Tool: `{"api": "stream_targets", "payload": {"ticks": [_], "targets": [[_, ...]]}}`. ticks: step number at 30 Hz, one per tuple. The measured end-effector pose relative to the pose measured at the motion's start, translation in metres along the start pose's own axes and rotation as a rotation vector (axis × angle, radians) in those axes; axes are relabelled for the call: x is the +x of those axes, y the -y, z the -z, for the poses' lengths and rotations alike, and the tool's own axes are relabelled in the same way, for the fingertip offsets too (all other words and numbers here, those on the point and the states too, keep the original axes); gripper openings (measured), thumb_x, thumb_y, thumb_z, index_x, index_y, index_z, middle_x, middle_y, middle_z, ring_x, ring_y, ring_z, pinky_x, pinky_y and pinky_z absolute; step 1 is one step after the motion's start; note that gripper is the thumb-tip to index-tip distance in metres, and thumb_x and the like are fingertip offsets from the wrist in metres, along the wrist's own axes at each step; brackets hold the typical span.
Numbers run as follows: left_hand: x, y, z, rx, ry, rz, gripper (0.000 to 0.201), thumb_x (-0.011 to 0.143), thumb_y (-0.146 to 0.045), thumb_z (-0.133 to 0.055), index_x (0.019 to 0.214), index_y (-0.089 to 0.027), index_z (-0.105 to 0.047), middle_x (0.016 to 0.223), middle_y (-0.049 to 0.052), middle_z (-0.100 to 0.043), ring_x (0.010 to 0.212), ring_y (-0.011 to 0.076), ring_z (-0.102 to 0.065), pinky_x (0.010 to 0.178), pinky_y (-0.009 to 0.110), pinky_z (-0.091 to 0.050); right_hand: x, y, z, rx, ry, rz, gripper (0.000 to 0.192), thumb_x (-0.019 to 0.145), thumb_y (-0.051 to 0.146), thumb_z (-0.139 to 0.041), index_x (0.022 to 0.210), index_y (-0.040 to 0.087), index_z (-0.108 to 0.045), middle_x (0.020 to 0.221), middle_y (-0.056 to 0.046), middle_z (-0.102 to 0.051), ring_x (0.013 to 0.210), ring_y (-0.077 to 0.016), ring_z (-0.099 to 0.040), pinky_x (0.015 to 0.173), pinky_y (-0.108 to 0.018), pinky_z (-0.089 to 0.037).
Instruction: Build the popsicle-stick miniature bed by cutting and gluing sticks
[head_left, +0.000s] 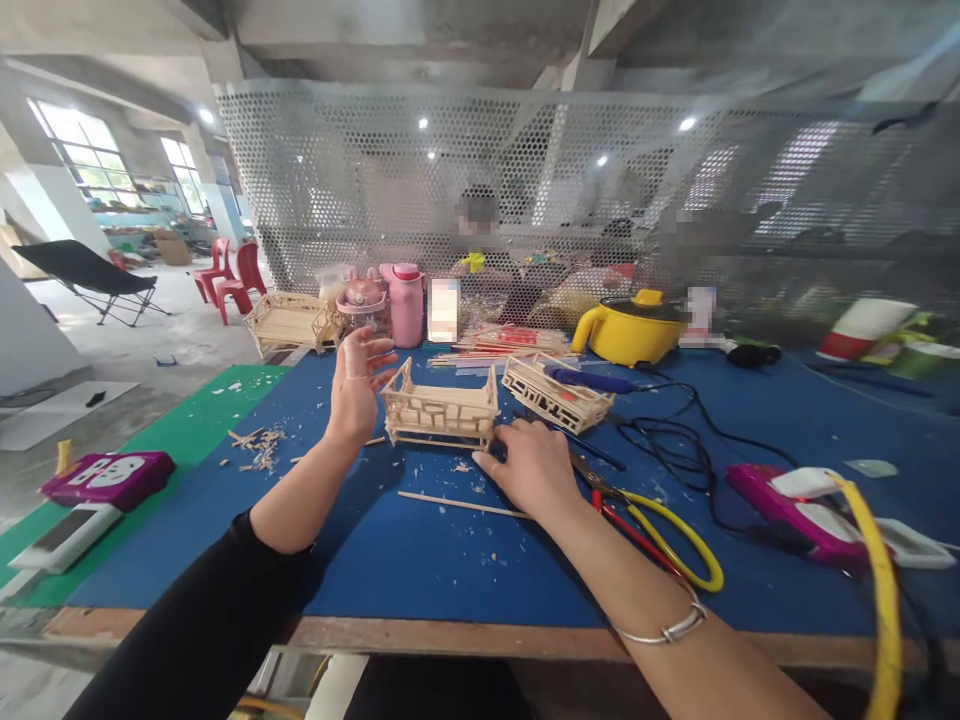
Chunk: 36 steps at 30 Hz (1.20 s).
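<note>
A small bed-like frame of thin wooden sticks (pixel 441 412) with lattice sides stands on the blue mat in front of me. My left hand (pixel 356 390) is raised at its left end, palm turned toward it and fingers apart, with nothing held. At the frame's lower right corner rests my right hand (pixel 536 462), palm down, thumb stretched out; whether its fingertips touch the wood is unclear. A second stick frame (pixel 559 395) lies tilted behind that hand, with a blue-handled tool (pixel 589 379) across it. One loose stick (pixel 461 504) is on the mat nearer me.
Red-and-yellow-handled scissors (pixel 660 535) and a black cord (pixel 675 440) lie right. Wood scraps (pixel 259 447) are scattered left. Behind stand a stick bundle (pixel 510 343), a yellow pot (pixel 630 333), a pink bottle (pixel 406 308) and a perforated screen (pixel 337 190). People sit beyond it.
</note>
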<state>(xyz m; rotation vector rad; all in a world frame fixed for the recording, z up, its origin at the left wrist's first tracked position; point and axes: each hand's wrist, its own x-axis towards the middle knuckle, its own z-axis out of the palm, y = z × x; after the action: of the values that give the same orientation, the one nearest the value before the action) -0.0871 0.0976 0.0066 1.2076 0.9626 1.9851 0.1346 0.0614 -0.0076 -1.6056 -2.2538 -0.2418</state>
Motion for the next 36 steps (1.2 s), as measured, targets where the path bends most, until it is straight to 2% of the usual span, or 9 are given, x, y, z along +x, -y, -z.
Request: {"api": "stream_targets", "payload": {"ticks": [3, 7, 11, 16, 19, 22, 30, 32, 36], "targets": [[-0.002, 0.001, 0.008, 0.265, 0.012, -0.123, 0.054, 0.086, -0.061, -0.029, 0.12, -0.021, -0.044, 0.105, 0.009, -0.062, 0.088, 0.0176, -0.062, 0.077, 0.033, -0.049, 0.0, -0.015, 0.014, 0.235, -0.02, -0.043, 0.037, 0.07, 0.055, -0.061, 0.086, 0.023, -0.068, 0.079, -0.004, -0.066, 0.074, -0.0201, -0.058, 0.064, -0.029, -0.039], [-0.007, -0.004, 0.015, 0.705, 0.241, -0.515, 0.048, 0.09, -0.053, -0.028, 0.115, -0.018, -0.051, 0.107, 0.011, -0.063, 0.101, 0.0212, -0.057, 0.09, 0.038, -0.043, -0.008, -0.04, 0.037, 0.375, -0.233, -0.164, 0.027, 0.079, 0.045, -0.053, 0.083, 0.022, -0.067, 0.072, -0.001, -0.066, 0.062, -0.0151, -0.056, 0.061, -0.027, -0.04], [-0.015, -0.018, 0.008, 0.947, 0.499, -0.731, 0.033, 0.09, -0.04, -0.039, 0.101, -0.018, -0.061, 0.1, 0.009, -0.067, 0.099, 0.0216, -0.058, 0.092, 0.039, -0.04, -0.033, -0.065, 0.041, 0.229, -0.06, -0.167, 0.017, 0.079, 0.035, -0.052, 0.078, 0.023, -0.064, 0.08, -0.002, -0.068, 0.071, -0.0176, -0.06, 0.067, -0.029, -0.042], [-0.021, -0.021, -0.003, 1.124, 0.627, -0.773, 0.026, 0.092, -0.028, -0.04, 0.098, -0.021, -0.065, 0.091, 0.004, -0.071, 0.088, 0.0192, -0.063, 0.101, 0.048, -0.03, -0.068, -0.087, 0.036, 0.001, 0.153, -0.257, 0.033, 0.082, 0.043, -0.046, 0.094, 0.018, -0.063, 0.096, -0.011, -0.065, 0.094, -0.0276, -0.059, 0.079, -0.037, -0.044], [-0.02, -0.015, -0.003, 1.141, 0.647, -0.778, 0.028, 0.092, -0.028, -0.039, 0.099, -0.018, -0.065, 0.087, 0.006, -0.071, 0.08, 0.0188, -0.064, 0.084, 0.039, -0.044, -0.078, -0.086, 0.039, -0.047, 0.166, -0.25, 0.045, 0.081, 0.046, -0.047, 0.11, 0.013, -0.059, 0.106, -0.015, -0.062, 0.103, -0.0307, -0.055, 0.088, -0.04, -0.042], [-0.021, -0.011, -0.004, 1.147, 0.627, -0.784, 0.028, 0.092, -0.028, -0.041, 0.099, -0.017, -0.065, 0.085, 0.007, -0.071, 0.077, 0.0191, -0.065, 0.068, 0.031, -0.047, -0.081, -0.079, 0.044, -0.084, 0.184, -0.238, 0.047, 0.08, 0.044, -0.05, 0.115, 0.014, -0.057, 0.107, -0.016, -0.061, 0.1, -0.0308, -0.058, 0.085, -0.04, -0.044], [-0.026, -0.009, -0.012, 1.161, 0.563, -0.785, 0.025, 0.091, -0.027, -0.043, 0.096, -0.019, -0.066, 0.081, 0.007, -0.07, 0.073, 0.0193, -0.064, 0.067, 0.031, -0.046, -0.081, -0.099, 0.042, 0.125, 0.261, -0.192, 0.04, 0.079, 0.038, -0.049, 0.114, 0.021, -0.057, 0.118, -0.011, -0.061, 0.107, -0.0255, -0.058, 0.087, -0.034, -0.044], [-0.025, -0.009, -0.013, 1.148, 0.564, -0.76, 0.025, 0.091, -0.026, -0.043, 0.094, -0.019, -0.066, 0.08, 0.007, -0.07, 0.073, 0.0197, -0.064, 0.066, 0.031, -0.045, -0.081, -0.105, 0.043, 0.186, 0.252, -0.171, 0.042, 0.074, 0.032, -0.054, 0.115, 0.024, -0.057, 0.112, -0.009, -0.065, 0.101, -0.0243, -0.061, 0.081, -0.032, -0.045], [-0.024, -0.008, -0.017, 1.144, 0.555, -0.74, 0.025, 0.09, -0.025, -0.044, 0.089, -0.019, -0.068, 0.079, 0.007, -0.071, 0.072, 0.0193, -0.065, 0.065, 0.03, -0.045, -0.081, -0.108, 0.052, 0.241, 0.314, -0.229, 0.049, 0.07, 0.034, -0.058, 0.117, 0.023, -0.055, 0.073, -0.002, -0.067, 0.064, -0.0192, -0.062, 0.055, -0.026, -0.04]]}}
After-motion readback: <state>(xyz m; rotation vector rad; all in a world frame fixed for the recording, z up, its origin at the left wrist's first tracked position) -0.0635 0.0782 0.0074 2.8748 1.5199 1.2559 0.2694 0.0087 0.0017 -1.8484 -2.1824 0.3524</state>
